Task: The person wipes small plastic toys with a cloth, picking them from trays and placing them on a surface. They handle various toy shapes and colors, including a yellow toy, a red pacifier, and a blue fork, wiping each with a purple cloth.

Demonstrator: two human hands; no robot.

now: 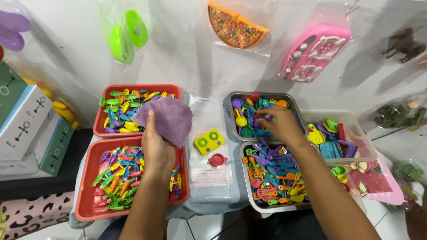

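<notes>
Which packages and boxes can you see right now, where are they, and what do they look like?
Stacked cardboard boxes: far left, white and green.
Clear bag: on the wall, upper left, green pieces inside.
Clear bag: wall, top centre, orange pizza toy.
Flat clear zip bag: between the trays, under a yellow toy stove and red toy pot.

A white wall (187, 58) fills twelve o'clock, hung with bagged toys. Stacked boxes (26, 129) stand at nine o'clock. Pale floor tiles (200, 229) show at six o'clock.
</notes>
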